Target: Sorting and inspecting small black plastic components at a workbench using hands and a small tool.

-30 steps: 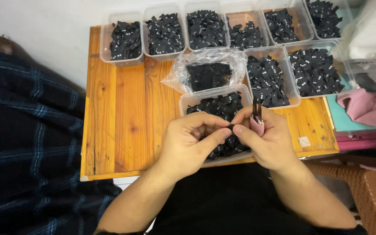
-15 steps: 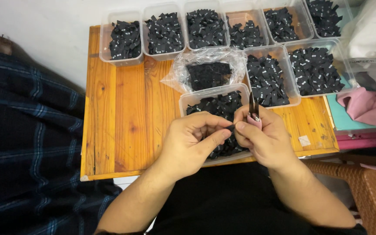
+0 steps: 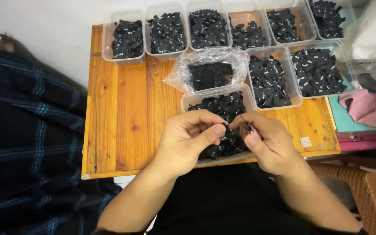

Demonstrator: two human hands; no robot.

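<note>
A small black label (image 3: 225, 125) is pinched between the thumb and fingertips of the left hand (image 3: 188, 141) and met by the right hand (image 3: 268, 143), which is clenched on thin dark tweezers (image 3: 248, 127) — their long axis tilted up-left. All this is held over the clear tub (image 3: 196, 98) at the table's (image 3: 122, 109) front edge (the label's own direction cannot be told). Since a second ago the tweezers have been lowered from upright.

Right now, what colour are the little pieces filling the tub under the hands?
Black, some with small white marks; the pieces in the clear tub show best in the head view.
</note>
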